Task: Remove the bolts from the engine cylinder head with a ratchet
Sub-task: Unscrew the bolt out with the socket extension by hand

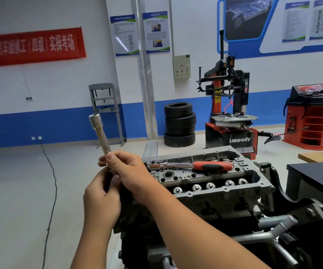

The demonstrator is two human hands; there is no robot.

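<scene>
Left hand: nearest the camera, fingers curled round the lower end of a long chrome socket extension; that end is hidden in the grip. Right hand: just above and touching the left, thumb and fingers pinching the same bar higher up. Both hands grip the bar.

Socket extension: bright, polished metal, a slim shaft widening to a deep socket at the top with an open mouth. Long axis near upright, tilted a little to the left; the socket end points up and away from the hands.

Ratchet: just right of the right hand, not held, lying flat on top of the cylinder head. Chrome head and shank, red handle with black grip inserts. Long axis runs left to right; drive head toward the hands, handle pointing away to the right.

Cylinder head: grey cast metal, right of and slightly beyond the hands, on a dark engine block and stand. A row of round, shiny valve tops runs along its near side; a large round bore sits near the ratchet head. Which fittings are bolts I cannot tell.

Beyond the hands: a stack of black tyres on the floor, a red and black tyre changer to its right, a grey press frame against the blue and white wall, a red banner high on the left.
</scene>
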